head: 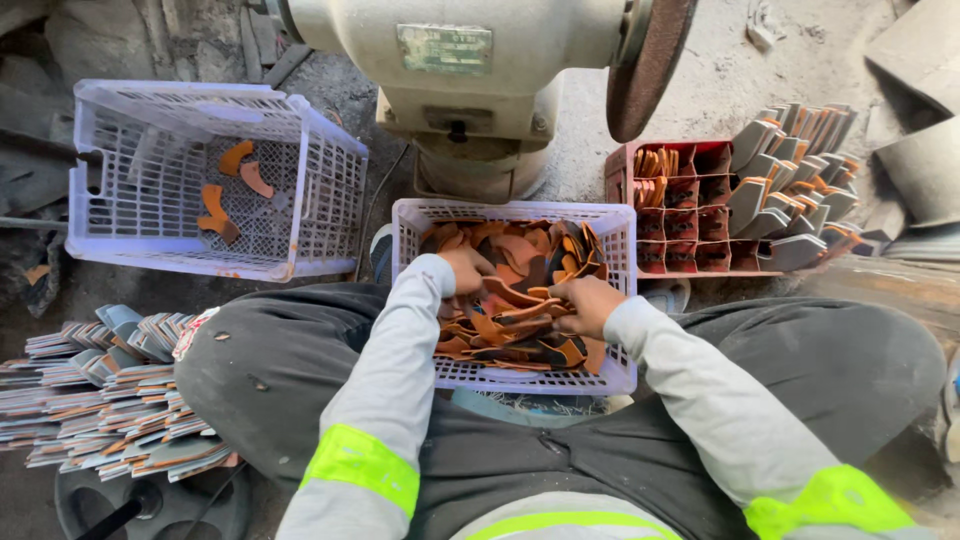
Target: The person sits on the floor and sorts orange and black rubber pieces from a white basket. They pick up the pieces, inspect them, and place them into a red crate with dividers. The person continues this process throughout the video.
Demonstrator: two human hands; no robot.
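Left hand (466,268) is knuckles-up in the white plastic basket (520,378) between the person's knees, fingers curled down into the heap of orange-brown curved pieces (520,262) (leather or rubber offcuts by the look, can't tell which); whether it actually grips one, cannot tell. Right hand (586,304) is just beside it, fingers closed narrow around the end of one long curved orange piece (512,296) that lies across the top of the heap between the two hands. Both grey sleeves carry a neon-yellow reflective band (362,467) near the upper arm.

Outward: dark trousers on either side of the basket. Ahead-left, well apart, a second white slatted crate (310,150) with only a few of the same orange pieces (227,188) on its floor. Straight ahead, the beige bench grinder body (470,70) on its pedestal, with a dark reddish grinding wheel (645,70) on its right side. Ahead-right, a red compartment tray (685,215), some cells holding upright orange pieces, with grey flat blanks (790,175) stacked on edge over its right half. Near left, beside the thigh, fanned stacks of thin grey-and-orange sheets (110,400).
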